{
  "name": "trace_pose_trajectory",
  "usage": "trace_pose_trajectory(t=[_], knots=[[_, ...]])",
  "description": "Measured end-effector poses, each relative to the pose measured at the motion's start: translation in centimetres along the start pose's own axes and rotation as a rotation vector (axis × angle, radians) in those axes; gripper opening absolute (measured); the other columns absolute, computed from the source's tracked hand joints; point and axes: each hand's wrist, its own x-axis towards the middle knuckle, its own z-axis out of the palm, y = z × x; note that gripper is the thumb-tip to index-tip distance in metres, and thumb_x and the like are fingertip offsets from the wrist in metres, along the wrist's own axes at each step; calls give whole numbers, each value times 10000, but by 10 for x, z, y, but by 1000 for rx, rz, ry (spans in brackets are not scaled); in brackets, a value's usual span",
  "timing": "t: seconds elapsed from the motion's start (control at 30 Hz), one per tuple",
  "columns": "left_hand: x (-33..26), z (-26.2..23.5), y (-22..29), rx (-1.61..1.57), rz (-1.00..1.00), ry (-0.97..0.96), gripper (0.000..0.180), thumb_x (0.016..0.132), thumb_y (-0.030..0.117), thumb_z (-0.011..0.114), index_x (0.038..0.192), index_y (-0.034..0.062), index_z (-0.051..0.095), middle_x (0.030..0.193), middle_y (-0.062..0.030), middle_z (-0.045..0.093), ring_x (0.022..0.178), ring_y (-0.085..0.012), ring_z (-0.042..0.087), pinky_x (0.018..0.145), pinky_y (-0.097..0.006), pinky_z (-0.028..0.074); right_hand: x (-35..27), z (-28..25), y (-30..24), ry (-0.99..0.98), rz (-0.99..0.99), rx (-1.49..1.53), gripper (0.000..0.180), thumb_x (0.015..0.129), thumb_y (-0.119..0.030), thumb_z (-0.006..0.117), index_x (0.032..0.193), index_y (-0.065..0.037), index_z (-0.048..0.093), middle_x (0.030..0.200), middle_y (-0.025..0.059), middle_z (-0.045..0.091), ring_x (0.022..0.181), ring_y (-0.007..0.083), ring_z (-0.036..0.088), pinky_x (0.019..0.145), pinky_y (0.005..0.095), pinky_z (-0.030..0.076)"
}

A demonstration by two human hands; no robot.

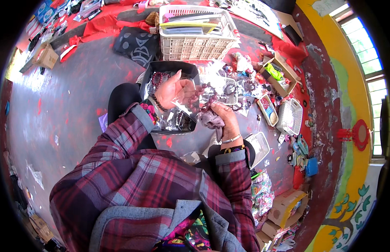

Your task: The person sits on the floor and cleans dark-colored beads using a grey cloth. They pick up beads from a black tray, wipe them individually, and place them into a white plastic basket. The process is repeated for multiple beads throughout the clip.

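"What's sitting closest to you?"

"A plaid jacket (136, 193) in dark red and grey is covering the person's trunk and arms, its grey cuffs lying just behind the wrists."

"And the right hand?"

"The right hand (227, 119) is pinching a strand of dark red beads (206, 100) between thumb and fingers — a crumpled mauve cloth (212, 121) is bunching under the same grip and hanging below it."

"Is the left hand clenching anything?"

"No, the left hand (173, 93) is lying open, thumb raised, fingers uncurled. The beads are dangling just beside it; whether they're touching its fingertips, I cannot tell."

"Where are they hanging, exactly?"

"Between the hands, near the right edge of a black box (172, 66) that is holding glossy clear packets."

"Anything on the wrists?"

"A dark bead bracelet (158, 103) is circling the left one, a silvery bangle (231, 139) the right."

"And farther out?"

"A white crate (191, 47) is standing beyond the box — a dark patterned bag (136, 45) is lying at its left, and a small white basket (285, 127) is resting off to the right"
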Motion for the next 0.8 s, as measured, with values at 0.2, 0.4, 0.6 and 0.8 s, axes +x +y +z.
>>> trace_pose_trajectory(t=[0.2, 0.4, 0.6, 0.8], knots=[[15, -20, -35, -207, 12, 150, 687, 919, 562, 291, 1332, 19, 371, 1284, -192, 472, 1139, -309, 503, 975, -472, 387, 3, 14, 1, -55, 41, -30, 161, 850, -162, 591, 880, -8, 627, 769, 46, 636, 647, 123, 616, 546, 226, 477], [24, -27, -34, -202, 130, 172, 618, 932, 526, 300, 1275, 32, 441, 1212, -161, 537, 1078, -277, 551, 937, -450, 431, 8, 10, -7, 98, -8, -176, 205, 885, -165, 566, 963, 17, 623, 805, 62, 642, 657, 118, 616, 558, 226, 488], [28, -15, -26, -250, 143, 147, 609, 954, 482, 247, 1321, 13, 375, 1241, -186, 495, 1101, -284, 523, 939, -439, 433, 11, 2, -21, 315, -501, -102, 252, 939, -166, 475, 1049, 21, 602, 915, 85, 632, 729, 106, 613, 581, 195, 497], [28, -21, -40, -173, 208, 35, 338, 971, 209, 322, 1223, 19, 442, 1081, -106, 560, 954, -187, 582, 845, -323, 495, 26, 33, 5, 12, -978, -1124, 396, 795, -75, 586, 1187, -59, 535, 1215, 147, 527, 1130, 306, 508, 938, 410, 411]])
